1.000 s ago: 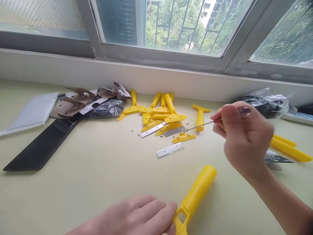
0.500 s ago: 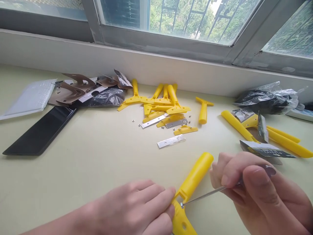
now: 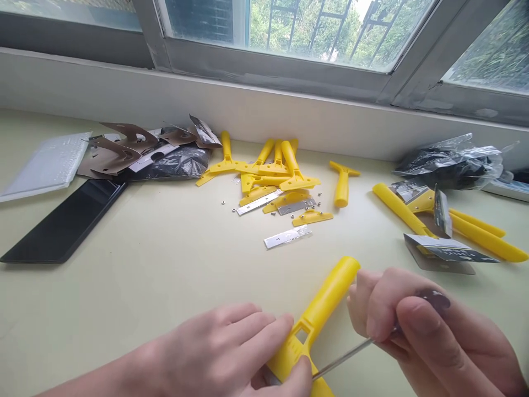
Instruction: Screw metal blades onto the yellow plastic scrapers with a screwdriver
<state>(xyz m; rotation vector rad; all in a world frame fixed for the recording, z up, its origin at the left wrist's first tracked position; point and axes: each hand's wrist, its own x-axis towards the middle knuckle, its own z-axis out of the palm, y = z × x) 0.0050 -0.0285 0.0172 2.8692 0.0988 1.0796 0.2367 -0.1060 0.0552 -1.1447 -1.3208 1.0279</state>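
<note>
A yellow plastic scraper (image 3: pixel 328 292) lies on the table with its handle slanting up to the right. My left hand (image 3: pixel 231 353) is closed on the scraper's wide head, thumb and fingers pressing it. In my right hand (image 3: pixel 430 331) is a screwdriver (image 3: pixel 345 357) with a thin metal shaft; its dark handle end pokes out above my thumb. The shaft's tip meets the scraper head beside my left thumb, which partly hides the contact.
Behind lie several yellow scrapers (image 3: pixel 291 165), metal blades (image 3: pixel 287 237), yellow clamp pieces (image 3: pixel 313 218) and small nuts. A black phone (image 3: pixel 61 226) and torn packaging (image 3: pixel 165 157) are at left. Packaged yellow scrapers (image 3: pixel 399 212) and a plastic bag (image 3: pixel 454 162) sit at right, below the window.
The screwdriver tip has moved from the screw near the handle's neck down to the scraper's lower head. My left thumb now shows on the head. My right hand has shifted slightly left and down.
</note>
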